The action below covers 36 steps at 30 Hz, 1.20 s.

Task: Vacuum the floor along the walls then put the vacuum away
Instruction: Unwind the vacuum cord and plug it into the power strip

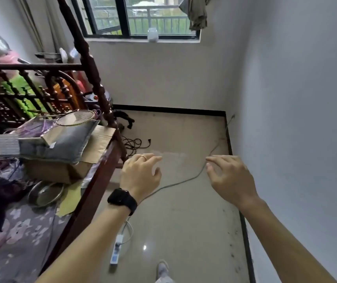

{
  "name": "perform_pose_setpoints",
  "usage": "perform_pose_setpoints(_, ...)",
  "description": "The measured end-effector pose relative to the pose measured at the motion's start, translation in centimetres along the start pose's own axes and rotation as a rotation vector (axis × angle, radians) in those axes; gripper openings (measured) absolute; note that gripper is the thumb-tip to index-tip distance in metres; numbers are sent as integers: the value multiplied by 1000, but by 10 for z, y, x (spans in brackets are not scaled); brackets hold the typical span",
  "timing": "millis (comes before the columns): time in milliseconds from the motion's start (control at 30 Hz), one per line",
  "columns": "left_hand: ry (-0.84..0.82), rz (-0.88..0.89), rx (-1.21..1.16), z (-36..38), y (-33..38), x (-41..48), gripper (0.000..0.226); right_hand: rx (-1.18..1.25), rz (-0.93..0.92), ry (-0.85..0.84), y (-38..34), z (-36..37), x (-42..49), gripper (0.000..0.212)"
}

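From the head camera, both hands hang out in front over the floor [184,211] and hold nothing. The left hand [141,174], with a watch [122,201] on its wrist, has loosely curved, spread fingers. The right hand [228,176] is just as slack and empty.

No vacuum shows anywhere, so which way it lies from either hand cannot be told. It must be fetched first.

The strip to clean runs lengthwise away from the person, along the black skirting [229,139] under the right wall [296,119], then turns left below the window [143,17]. The right hand is the nearer of the 2 to that wall.

A grey cable [175,183] crosses the floor from under the left wrist to the skirting, straight across the path. A power strip [116,250] and a coil of black cord [133,144] lie beside the bed frame [94,186] on the left. All 3 will probably need lifting aside.
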<state>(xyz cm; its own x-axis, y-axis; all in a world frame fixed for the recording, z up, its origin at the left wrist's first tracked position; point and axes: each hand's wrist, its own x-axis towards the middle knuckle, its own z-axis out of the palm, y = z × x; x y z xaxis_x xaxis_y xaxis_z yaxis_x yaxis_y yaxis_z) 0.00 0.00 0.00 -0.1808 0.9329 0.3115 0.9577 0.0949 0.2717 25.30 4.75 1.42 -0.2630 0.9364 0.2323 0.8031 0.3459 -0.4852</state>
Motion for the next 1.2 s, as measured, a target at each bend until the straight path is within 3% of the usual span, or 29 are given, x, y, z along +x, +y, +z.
perform_pose_setpoints(567, -96, 7, 13, 101, -62, 297, 36, -55, 86, -112, 37, 70, 287, 35)
perform_pose_setpoints(767, -206, -28, 42, 153, -75, 402, 39, -20, 62, -142, 73, 112, 404, 35)
perform_pose_setpoints(1200, -153, -367, 17, 204, -136, 606, 35, -14, -203, -319, 73, 175, 696, 36)
